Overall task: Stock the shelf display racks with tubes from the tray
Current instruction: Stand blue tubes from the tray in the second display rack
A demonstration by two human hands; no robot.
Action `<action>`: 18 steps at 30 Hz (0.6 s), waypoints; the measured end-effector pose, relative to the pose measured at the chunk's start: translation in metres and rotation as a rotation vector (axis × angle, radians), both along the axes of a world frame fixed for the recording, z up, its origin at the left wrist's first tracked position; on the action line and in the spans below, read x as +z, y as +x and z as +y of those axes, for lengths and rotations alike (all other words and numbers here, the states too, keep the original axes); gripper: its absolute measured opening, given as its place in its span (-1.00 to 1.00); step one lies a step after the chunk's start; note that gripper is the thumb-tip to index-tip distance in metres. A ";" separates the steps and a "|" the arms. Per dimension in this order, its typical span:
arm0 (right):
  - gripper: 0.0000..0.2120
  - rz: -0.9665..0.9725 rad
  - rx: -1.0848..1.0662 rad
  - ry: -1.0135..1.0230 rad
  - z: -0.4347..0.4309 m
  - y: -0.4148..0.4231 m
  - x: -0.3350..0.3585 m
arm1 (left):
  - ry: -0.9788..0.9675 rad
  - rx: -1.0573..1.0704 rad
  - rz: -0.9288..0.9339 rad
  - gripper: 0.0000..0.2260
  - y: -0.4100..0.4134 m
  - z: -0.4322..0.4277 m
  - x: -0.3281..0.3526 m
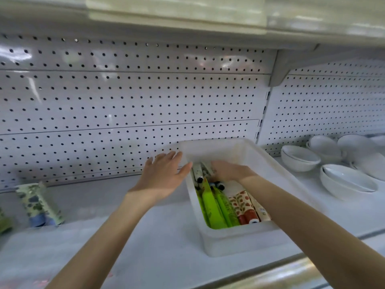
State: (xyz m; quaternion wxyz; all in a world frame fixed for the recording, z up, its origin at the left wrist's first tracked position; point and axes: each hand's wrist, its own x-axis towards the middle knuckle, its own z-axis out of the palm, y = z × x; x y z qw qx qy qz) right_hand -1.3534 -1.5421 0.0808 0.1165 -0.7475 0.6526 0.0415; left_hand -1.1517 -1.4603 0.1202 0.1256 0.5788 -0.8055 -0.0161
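A white plastic tray [235, 238] stands on the white shelf and holds several tubes: bright green tubes [214, 207], a red strawberry-patterned tube [242, 207] and pale tubes with black caps [198, 172]. My left hand [164, 174] hovers flat, fingers straight, over the tray's left rim, holding nothing. My right hand [229, 170] reaches down into the tray, its fingers curled over the pale black-capped tubes; the fingertips are hidden, so the hold is unclear. At the far left a floral tube with a blue cap [39, 203] stands tilted on the shelf.
White pegboard [133, 101] backs the shelf. Stacked white bowls [300, 160] and dishes [348, 183] sit on the right section. An upper shelf [187, 15] overhangs. A green item shows at the left edge [3, 223]. A metal rail [291, 270] runs along the front.
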 end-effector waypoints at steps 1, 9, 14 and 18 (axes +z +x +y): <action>-0.62 -0.008 -0.005 -0.004 -0.003 -0.002 -0.003 | 0.012 -0.005 0.031 -0.51 0.000 -0.002 0.001; -0.67 -0.193 -0.054 0.086 0.007 -0.012 0.022 | 0.095 0.003 0.308 -0.51 -0.011 -0.010 0.005; -0.75 -0.396 -0.118 -0.005 0.005 -0.031 0.039 | 0.082 -0.019 0.419 -0.58 -0.011 -0.019 0.003; -0.90 -0.976 -0.020 0.129 0.015 -0.023 0.056 | 0.075 -0.028 0.606 -0.62 -0.016 -0.023 0.006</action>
